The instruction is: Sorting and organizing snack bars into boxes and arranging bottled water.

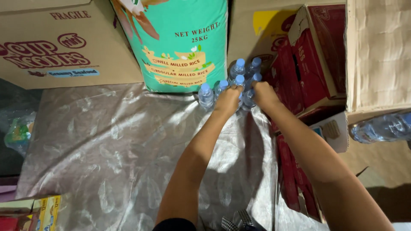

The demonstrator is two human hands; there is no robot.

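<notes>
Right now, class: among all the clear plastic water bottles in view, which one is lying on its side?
The lone bottle at the far right edge, beneath the pale cardboard box. The blue-capped bottles clustered by both hands all stand upright.

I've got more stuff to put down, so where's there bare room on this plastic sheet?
The plastic sheet is bare left of the left hand, between the brown carton and teal sack above and the yellow boxes below. It is crowded around the bottles, right hand and red cartons.
</notes>
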